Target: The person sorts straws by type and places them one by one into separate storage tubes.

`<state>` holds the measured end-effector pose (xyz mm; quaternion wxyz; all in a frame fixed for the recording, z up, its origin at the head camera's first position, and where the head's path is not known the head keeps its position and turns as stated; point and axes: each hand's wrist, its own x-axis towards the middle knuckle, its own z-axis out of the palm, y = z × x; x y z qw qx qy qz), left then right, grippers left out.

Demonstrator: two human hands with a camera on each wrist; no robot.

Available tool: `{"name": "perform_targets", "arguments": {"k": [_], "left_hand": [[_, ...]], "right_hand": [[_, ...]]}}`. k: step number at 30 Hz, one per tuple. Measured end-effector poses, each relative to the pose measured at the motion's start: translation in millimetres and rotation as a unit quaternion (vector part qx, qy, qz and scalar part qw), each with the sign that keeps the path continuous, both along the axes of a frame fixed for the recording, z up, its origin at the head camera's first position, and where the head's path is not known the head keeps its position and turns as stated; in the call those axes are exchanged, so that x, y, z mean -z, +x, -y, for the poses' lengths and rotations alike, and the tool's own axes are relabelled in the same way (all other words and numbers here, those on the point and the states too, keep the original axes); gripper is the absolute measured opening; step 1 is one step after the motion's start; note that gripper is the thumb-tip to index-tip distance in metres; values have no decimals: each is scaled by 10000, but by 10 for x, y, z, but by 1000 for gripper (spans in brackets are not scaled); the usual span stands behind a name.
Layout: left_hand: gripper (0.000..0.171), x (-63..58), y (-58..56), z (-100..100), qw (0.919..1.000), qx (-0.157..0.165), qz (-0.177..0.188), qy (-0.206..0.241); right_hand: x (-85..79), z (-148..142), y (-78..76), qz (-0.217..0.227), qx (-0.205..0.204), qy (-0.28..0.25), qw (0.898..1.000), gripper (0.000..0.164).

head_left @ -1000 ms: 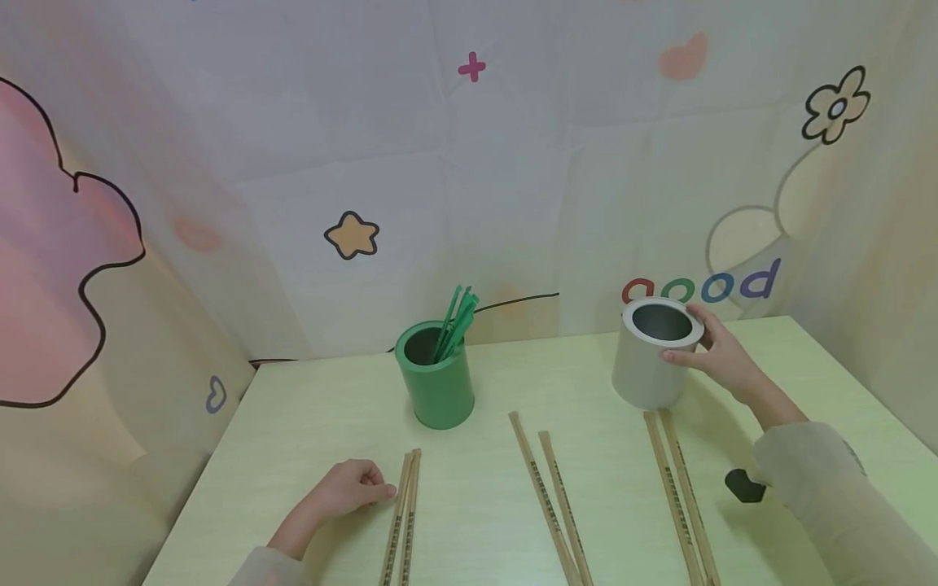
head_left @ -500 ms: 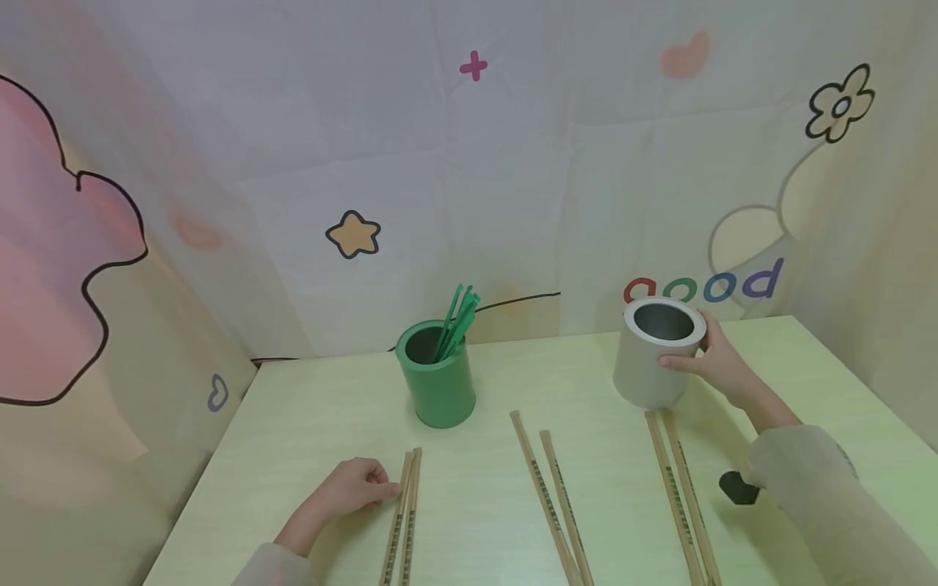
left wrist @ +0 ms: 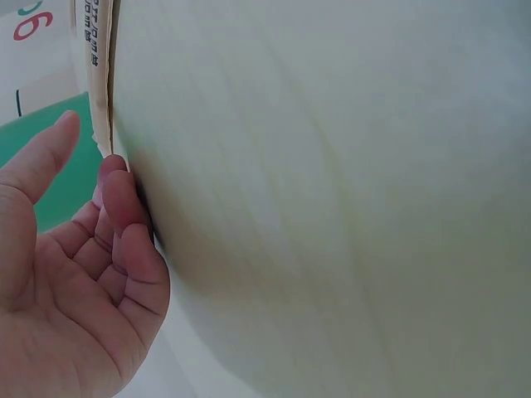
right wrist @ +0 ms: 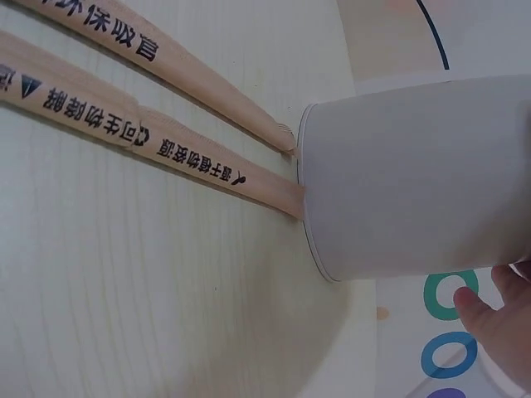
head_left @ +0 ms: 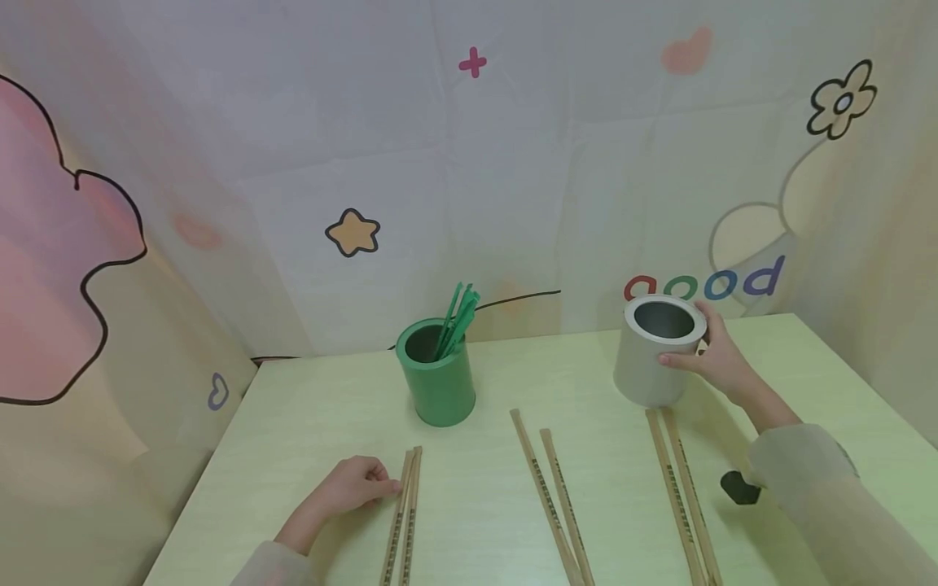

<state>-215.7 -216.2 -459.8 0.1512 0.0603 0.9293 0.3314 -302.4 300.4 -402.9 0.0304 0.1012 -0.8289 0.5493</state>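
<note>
In the head view, my right hand (head_left: pixel 721 358) holds the white cup (head_left: pixel 645 374) from its right side, thumb on the front and fingers behind. The cup stands upright on the table, its mouth facing up. Two paper-wrapped straws (right wrist: pixel 207 162) reach its base in the right wrist view. Loosely curled and holding nothing, my left hand (head_left: pixel 352 488) rests beside another pair of wrapped straws (head_left: pixel 403 513). In the left wrist view its thumb (left wrist: pixel 54 149) stands apart from the fingers. Whether the fingertips touch the straws, I cannot tell.
A green cup (head_left: pixel 442 391) with several green straws (head_left: pixel 458 321) stands at the back, left of the middle. Two more wrapped straws (head_left: pixel 545 488) lie mid-table. Behind the table (head_left: pixel 315 407) hangs a printed cloth (head_left: pixel 506 187). A small black piece (head_left: pixel 740 488) shows by the right sleeve.
The right thumb has slid slightly left across the front of the white cup. The cups, straws and left hand look practically unchanged; the head view has shifted a touch.
</note>
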Motion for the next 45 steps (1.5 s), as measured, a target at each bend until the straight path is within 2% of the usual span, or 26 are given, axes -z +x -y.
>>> {"name": "perform_targets", "arguments": {"k": [4, 11, 23, 33, 45], "left_hand": [[29, 1, 10, 1, 10000, 37, 1, 23], [30, 10, 27, 7, 9998, 129, -89, 89], [29, 11, -12, -134, 9998, -155, -87, -114], [29, -7, -10, -208, 9975, -403, -324, -480], [32, -2, -39, -266, 9963, -426, -354, -653]], "right_hand": [[-18, 13, 19, 52, 48, 141, 9999, 101], [0, 8, 12, -4, 33, 83, 10000, 99], [-12, -21, 8, -60, 70, 144, 9999, 99], [-30, -13, 16, -79, 96, 170, 9998, 99], [-29, -14, 20, -43, 106, 219, 9997, 98]]}}
